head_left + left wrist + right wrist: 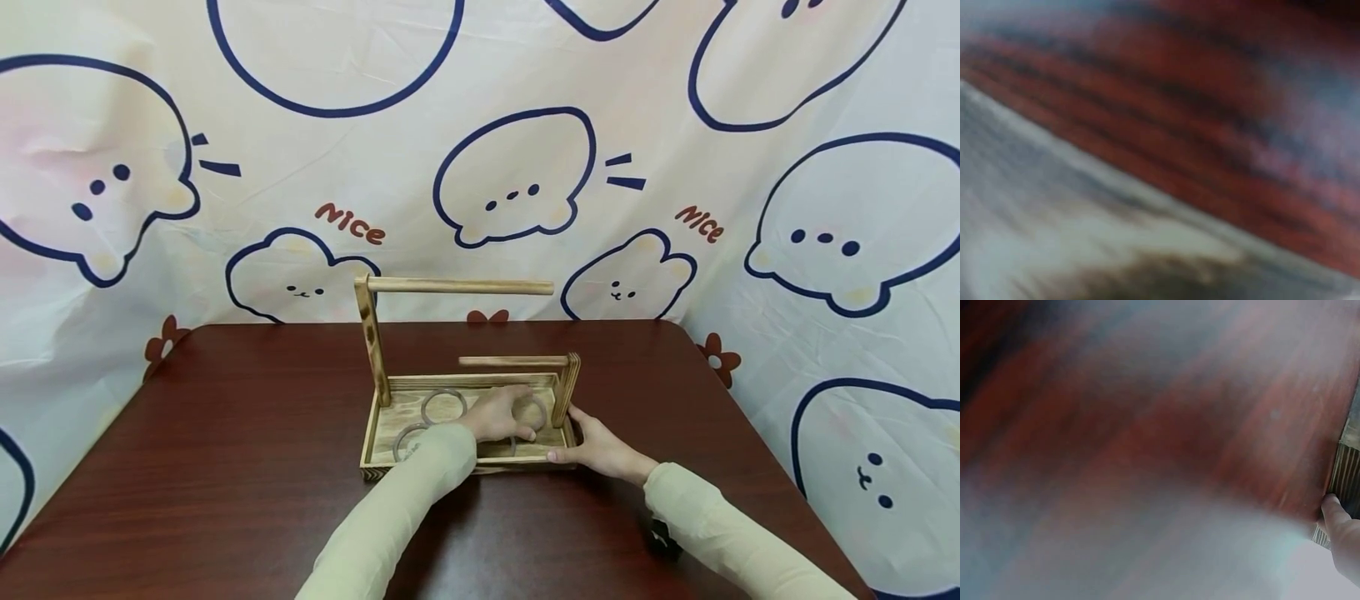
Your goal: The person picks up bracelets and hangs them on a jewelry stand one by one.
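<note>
A shallow wooden tray [371,433] with dark-grained edges sits on the table. Several greyish rings lie inside it, among them one at the back [424,406] and one at front left [396,446]. My left hand [491,415] reaches over the tray, fingers and thumb at opposite edges of a ring [543,412] on the right, gripping it. With the thumb on the front rim and fingers along the outer end, my right hand [600,450] holds the tray's right front corner. One finger [1336,515] shows against the striped wood in the right wrist view.
A tall post at the tray's left carries a long horizontal rod [465,286]; a shorter post at the right carries a lower rod [513,361]. The dark red-brown table [225,433] meets a printed cloth [510,75] behind. The left wrist view is blurred.
</note>
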The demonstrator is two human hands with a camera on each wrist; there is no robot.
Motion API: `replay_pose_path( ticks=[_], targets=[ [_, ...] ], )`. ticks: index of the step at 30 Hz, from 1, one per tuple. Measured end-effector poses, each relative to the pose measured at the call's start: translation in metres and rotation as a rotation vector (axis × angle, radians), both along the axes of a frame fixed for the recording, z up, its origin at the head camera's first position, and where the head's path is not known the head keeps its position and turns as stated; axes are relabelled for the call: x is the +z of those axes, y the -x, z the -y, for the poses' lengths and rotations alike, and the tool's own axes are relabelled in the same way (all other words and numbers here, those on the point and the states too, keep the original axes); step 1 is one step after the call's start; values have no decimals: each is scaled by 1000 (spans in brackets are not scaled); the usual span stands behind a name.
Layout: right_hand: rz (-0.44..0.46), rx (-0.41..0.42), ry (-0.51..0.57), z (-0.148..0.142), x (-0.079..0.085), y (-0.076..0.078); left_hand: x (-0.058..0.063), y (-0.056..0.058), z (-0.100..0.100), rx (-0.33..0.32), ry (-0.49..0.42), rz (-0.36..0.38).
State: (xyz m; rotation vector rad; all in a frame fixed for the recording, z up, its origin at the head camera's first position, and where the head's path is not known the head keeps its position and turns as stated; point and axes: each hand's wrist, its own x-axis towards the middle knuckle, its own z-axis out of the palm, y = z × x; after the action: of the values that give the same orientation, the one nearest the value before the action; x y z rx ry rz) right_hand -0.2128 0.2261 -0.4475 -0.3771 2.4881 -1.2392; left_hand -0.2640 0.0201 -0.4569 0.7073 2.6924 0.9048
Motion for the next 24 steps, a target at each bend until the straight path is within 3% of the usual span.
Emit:
replay_pose_path(
  ticks=[7, 14, 24],
  targets=[
    [6, -6, -20, 1, 1, 0, 8, 2, 2, 54, -83, 69],
    [14, -13, -21, -1, -1, 0, 17, -1, 2, 97, -183, 93],
    [13, -9, -41, 0, 2, -1, 28, -14, 5, 57, -234, 50]
  ],
)
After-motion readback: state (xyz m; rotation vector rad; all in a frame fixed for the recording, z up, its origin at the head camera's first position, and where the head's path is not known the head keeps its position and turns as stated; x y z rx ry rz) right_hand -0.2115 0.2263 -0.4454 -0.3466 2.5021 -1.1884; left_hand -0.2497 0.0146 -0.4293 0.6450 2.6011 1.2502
